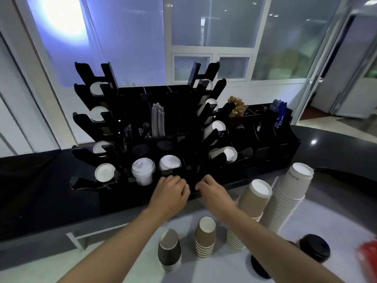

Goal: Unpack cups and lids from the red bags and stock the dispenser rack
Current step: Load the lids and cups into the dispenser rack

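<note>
cups in ribbed paper stacks sit on the counter close to me, black dome lids off right by a red bag. both the left hand and right hand are curled at the glossy black dispenser rack front edge; can't tell if they're gripping it. looks like mid-stocking, next up is probably grabbing a stack for an empty slot.
</note>
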The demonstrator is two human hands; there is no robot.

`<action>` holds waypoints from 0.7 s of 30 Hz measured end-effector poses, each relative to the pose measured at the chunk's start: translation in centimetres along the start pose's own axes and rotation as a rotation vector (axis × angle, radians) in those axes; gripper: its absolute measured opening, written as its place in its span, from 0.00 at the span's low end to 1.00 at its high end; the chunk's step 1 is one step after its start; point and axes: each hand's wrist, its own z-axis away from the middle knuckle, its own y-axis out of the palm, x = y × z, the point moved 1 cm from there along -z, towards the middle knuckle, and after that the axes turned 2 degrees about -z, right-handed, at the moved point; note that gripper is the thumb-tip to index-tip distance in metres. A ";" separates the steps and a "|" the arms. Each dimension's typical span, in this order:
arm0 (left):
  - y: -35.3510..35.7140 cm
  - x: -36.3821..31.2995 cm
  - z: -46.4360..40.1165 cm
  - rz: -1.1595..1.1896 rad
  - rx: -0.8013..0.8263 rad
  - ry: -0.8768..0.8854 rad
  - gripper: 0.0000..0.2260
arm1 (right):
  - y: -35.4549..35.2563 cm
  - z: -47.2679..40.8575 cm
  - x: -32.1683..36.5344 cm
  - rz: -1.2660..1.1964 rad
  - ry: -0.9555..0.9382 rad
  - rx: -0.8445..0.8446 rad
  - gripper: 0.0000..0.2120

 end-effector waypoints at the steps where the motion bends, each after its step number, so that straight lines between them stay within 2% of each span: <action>1: 0.3 -1.3 0.3 0.019 -0.010 0.034 0.16 | 0.3 1.6 -0.4 -0.015 0.021 0.015 0.11; 4: 1.3 -4.6 1.8 0.078 -0.026 0.100 0.18 | 0.9 6.1 -1.5 -0.022 0.046 0.077 0.05; 6: 2.6 -7.1 3.0 0.112 0.033 0.117 0.19 | 1.1 9.5 -2.6 -0.065 0.086 0.099 0.02; 11: 5.5 -12.9 5.8 0.180 0.171 0.227 0.17 | 0.0 17.0 -6.9 -0.093 0.303 0.170 0.09; 14: 6.6 -15.9 6.5 0.132 0.292 0.239 0.15 | -1.3 19.9 -10.5 0.021 0.387 0.219 0.11; 17: 8.0 -18.7 6.4 0.082 0.325 0.262 0.14 | -2.4 21.7 -14.6 0.073 0.468 0.245 0.12; 19: 9.5 -20.5 6.5 0.059 0.367 0.245 0.12 | -2.9 22.5 -17.1 0.055 0.464 0.266 0.12; 21: 11.0 -22.2 6.9 0.064 0.421 0.116 0.10 | -3.0 23.1 -19.2 0.026 0.433 0.313 0.14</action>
